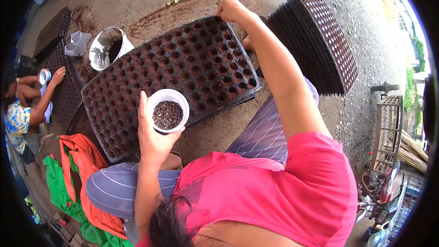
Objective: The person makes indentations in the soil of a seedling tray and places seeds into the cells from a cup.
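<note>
My left hand [154,141] is wrapped round a white plastic cup [183,102], its thumb and fingers on the sides. Small dark seeds [167,115] fill part of the cup. Beneath lies a black seedling tray [151,66], its round cells holding brown soil with a hole in many of them. My right hand [234,10] reaches to the tray's far right corner, fingers pinched together and pointing down at the end cells. What the fingertips hold, if anything, is too small or hidden to make out.
A tall stack of soil-filled trays [311,41] stands right. Left of my tray are a white bucket [122,41], a plastic bag [77,43] and a co-worker [27,110] with a cup beside another tray. Orange cloth [87,155] and green cloth [61,185] lie lower left.
</note>
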Motion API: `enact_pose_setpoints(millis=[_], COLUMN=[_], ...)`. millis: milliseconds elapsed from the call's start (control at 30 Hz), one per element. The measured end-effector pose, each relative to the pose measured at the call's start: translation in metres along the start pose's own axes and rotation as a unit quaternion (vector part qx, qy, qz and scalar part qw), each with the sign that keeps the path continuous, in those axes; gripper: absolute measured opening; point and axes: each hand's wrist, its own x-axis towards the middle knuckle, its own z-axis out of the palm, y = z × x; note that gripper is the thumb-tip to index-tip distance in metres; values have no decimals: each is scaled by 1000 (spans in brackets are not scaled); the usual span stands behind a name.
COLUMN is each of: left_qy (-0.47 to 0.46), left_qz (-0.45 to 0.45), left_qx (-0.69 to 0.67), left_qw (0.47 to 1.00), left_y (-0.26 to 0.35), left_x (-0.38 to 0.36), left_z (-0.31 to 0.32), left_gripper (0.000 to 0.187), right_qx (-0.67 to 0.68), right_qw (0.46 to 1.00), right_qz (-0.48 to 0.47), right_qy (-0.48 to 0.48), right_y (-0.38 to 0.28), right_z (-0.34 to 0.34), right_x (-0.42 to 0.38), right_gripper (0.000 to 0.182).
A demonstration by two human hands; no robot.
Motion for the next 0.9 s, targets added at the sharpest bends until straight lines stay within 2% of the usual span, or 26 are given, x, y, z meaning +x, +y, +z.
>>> enact_pose_setpoints(millis=[200,267,500,567,900], left_qy=[-13,-14,-16,-14,-12], left_qz=[3,-1,-2,-2,-4], left_qx=[-2,-6,-3,0,-3], left_qw=[1000,1000,1000,1000,1000], left_y=[-4,-4,-5,-4,-8], left_x=[2,3,4,5,4], left_z=[0,0,0,0,0], left_gripper=[130,130,129,129,128], right_qx=[19,-36,-49,-11,-36], right_qw=[999,997,997,1000,999], right_qz=[-27,-70,-31,18,0], right_qy=[22,28,41,-1,28], right_y=[1,-1,-10,-11,-13], right_z=[1,1,-4,-4,-4], right_x=[-4,-5,-7,-5,-13], right_gripper=[22,21,17,16,17])
